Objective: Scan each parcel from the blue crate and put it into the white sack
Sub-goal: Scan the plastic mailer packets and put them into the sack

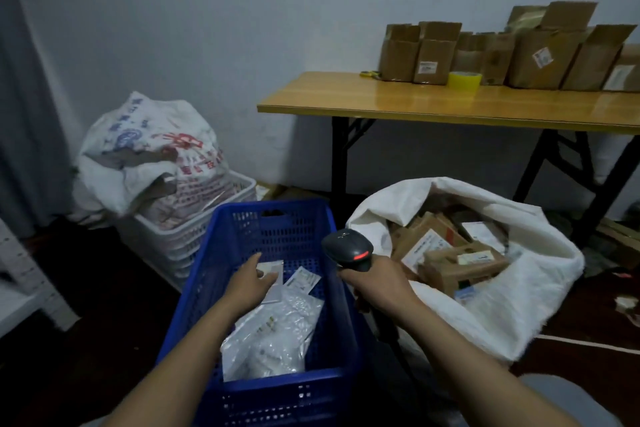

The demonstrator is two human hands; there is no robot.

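Note:
The blue crate (242, 288) stands on the floor in front of me, holding a few white plastic mailer parcels (273, 333). My left hand (250, 279) reaches down into the crate and its fingers pinch a small white parcel (273, 270) at the far end. My right hand (375, 279) grips a black handheld barcode scanner (348, 248) with a red light, held above the crate's right rim. To the right lies the open white sack (519, 288), with several brown cardboard parcels (460, 263) inside it.
A stack of white crates (194, 236) topped with stuffed printed bags (152, 149) stands behind the blue crate on the left. A wooden folding table (450, 104) at the back right carries several cardboard boxes (433, 52) and a yellow tape roll (464, 81).

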